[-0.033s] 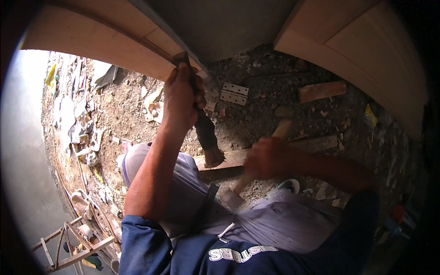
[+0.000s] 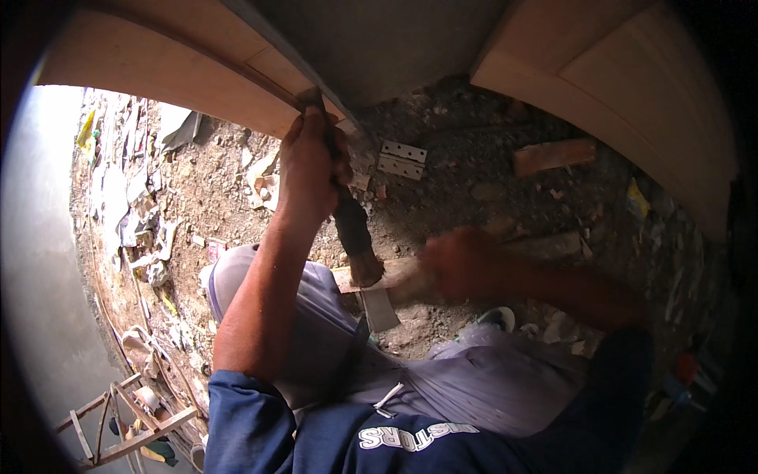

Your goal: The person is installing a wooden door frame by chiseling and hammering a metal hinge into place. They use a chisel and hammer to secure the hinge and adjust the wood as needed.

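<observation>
A worker's left hand [image 2: 310, 170] clamps a chisel [image 2: 352, 229] against a wooden panel [image 2: 181, 67], left of centre in the frame, as the blurred right hand [image 2: 462, 265], right of centre, grips a hammer [image 2: 380, 310].

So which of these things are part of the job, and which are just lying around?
In the job:
chisel-like tool, in the left hand
hatchet-like tool, in the blurred right hand
wooden panel, near the left hand

Lying around:
reddish block
yellow scrap, far left
metal hinge, though it may belong
</observation>
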